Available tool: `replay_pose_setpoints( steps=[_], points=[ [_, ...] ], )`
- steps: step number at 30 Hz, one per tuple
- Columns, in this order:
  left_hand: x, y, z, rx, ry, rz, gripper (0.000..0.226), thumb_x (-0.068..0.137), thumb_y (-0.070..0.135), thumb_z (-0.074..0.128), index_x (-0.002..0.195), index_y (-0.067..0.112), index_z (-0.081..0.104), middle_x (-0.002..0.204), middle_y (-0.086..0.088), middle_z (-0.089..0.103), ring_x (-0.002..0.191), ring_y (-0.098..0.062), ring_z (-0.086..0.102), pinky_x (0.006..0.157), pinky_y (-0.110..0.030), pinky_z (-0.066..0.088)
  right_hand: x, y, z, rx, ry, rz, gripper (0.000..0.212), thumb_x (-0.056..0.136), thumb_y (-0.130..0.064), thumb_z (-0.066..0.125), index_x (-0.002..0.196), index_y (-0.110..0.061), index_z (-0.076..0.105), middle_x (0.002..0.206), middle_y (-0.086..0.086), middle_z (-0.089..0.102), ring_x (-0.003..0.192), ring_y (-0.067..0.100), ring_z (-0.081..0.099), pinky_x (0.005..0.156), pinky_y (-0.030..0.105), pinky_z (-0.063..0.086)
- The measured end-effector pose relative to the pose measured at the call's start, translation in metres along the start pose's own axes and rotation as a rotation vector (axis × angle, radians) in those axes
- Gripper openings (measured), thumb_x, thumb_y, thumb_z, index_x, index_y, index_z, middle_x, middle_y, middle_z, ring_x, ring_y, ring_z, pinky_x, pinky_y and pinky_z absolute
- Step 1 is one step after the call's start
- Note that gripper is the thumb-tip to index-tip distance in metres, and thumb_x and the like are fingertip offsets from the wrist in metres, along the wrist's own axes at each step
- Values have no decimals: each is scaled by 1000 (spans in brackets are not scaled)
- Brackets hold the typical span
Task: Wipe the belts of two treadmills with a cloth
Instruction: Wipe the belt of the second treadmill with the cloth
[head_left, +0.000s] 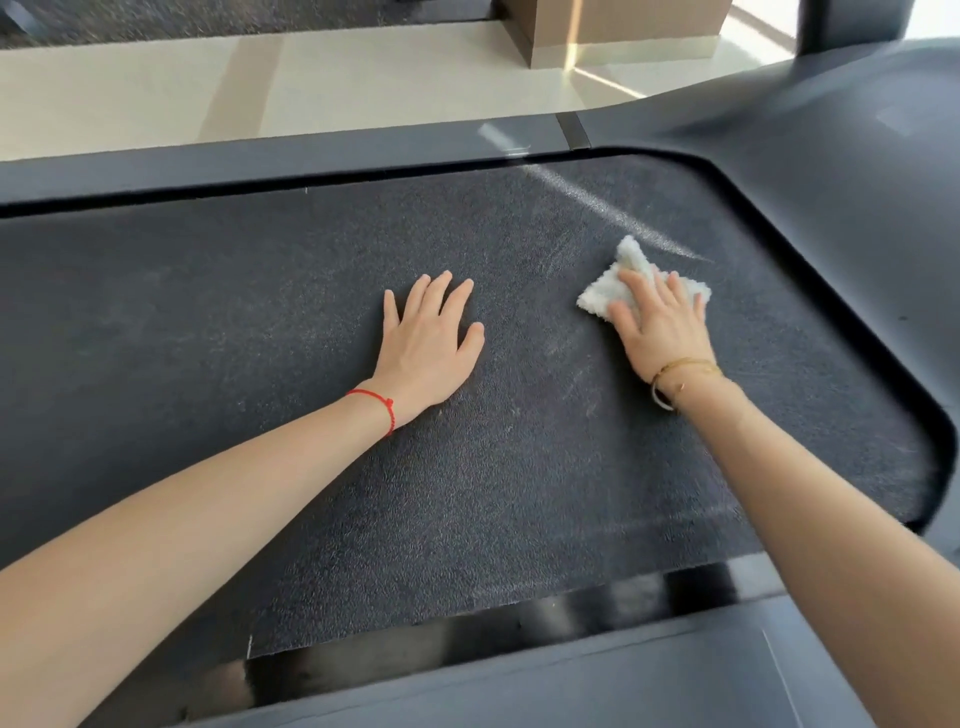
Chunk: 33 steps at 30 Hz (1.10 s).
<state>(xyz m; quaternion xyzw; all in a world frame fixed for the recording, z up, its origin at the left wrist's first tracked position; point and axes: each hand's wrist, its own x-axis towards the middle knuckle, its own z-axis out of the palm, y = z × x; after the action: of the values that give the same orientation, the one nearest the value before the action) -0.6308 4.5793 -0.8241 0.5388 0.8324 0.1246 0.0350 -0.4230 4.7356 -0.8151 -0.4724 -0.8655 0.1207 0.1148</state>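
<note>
Wiping underway: right hand (662, 327) presses white cloth (631, 280) flat-fingered onto treadmill belt (260, 322), left hand (428, 345) open, bracing; next stroke likely needs steady pressure.

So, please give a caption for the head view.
Right hand presses white cloth on treadmill belt; left hand rests flat.

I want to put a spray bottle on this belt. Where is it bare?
The belt is bare left of the left hand and nearer the camera between both forearms. Busy spot: the right hand pressing the cloth.
</note>
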Motion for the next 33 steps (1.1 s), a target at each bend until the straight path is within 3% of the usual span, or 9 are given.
replay_pose_setpoints(
  steps=[3, 7, 9, 18, 25, 28, 33],
  points=[
    [8, 5, 5, 30, 5, -27, 59, 102, 44, 27, 157, 25, 17, 165, -2, 13, 152, -24, 5, 120, -60, 1, 31, -9, 7, -4, -1, 4, 44, 101, -38, 33, 143, -24, 36, 153, 8, 34, 143, 28, 18, 118, 53, 4],
    [9, 6, 12, 101, 39, -28, 60, 101, 44, 25, 158, 25, 16, 165, -3, 14, 152, -25, 7, 119, -61, 4, 49, -46, 27, -44, -41, -341, 45, 100, -39, 39, 141, -23, 39, 147, 7, 40, 135, 26, 29, 115, 51, 14],
    [9, 5, 14, 121, 41, -30, 61, 101, 45, 23, 158, 25, 14, 165, -2, 13, 152, -24, 6, 120, -61, 5, 67, -49, 29, -48, -59, -390, 45, 100, -38, 38, 143, -23, 37, 150, 8, 37, 137, 26, 28, 116, 49, 14],
    [7, 4, 12, 136, 27, -40, 67, 96, 49, 6, 158, 26, 6, 166, -1, 7, 153, -23, 2, 120, -60, 8, 197, -36, 33, -72, -34, -104, 49, 100, -37, 32, 146, -22, 33, 153, 15, 33, 144, 35, 20, 115, 56, 6],
    [8, 4, 13, 134, 22, -33, 65, 97, 49, 11, 158, 26, 8, 166, -1, 7, 153, -23, 0, 119, -61, 7, 227, -78, 50, -16, -103, -320, 54, 101, -37, 31, 152, -32, 15, 156, 13, 28, 146, 34, 17, 117, 56, 4],
    [7, 4, 13, 132, 24, -33, 65, 97, 50, 11, 158, 27, 8, 166, 1, 7, 153, -21, 0, 120, -59, 7, 230, -57, 36, -13, -86, -276, 50, 101, -34, 32, 150, -30, 24, 148, 21, 36, 140, 39, 23, 117, 56, 12],
    [8, 4, 11, 127, 21, -41, 65, 97, 51, 10, 158, 28, 8, 166, 2, 6, 153, -20, 0, 121, -58, 6, 223, -1, 11, -72, -47, -85, 56, 101, -31, 30, 153, -33, 8, 147, 26, 36, 139, 44, 22, 115, 57, 12]
  ],
)
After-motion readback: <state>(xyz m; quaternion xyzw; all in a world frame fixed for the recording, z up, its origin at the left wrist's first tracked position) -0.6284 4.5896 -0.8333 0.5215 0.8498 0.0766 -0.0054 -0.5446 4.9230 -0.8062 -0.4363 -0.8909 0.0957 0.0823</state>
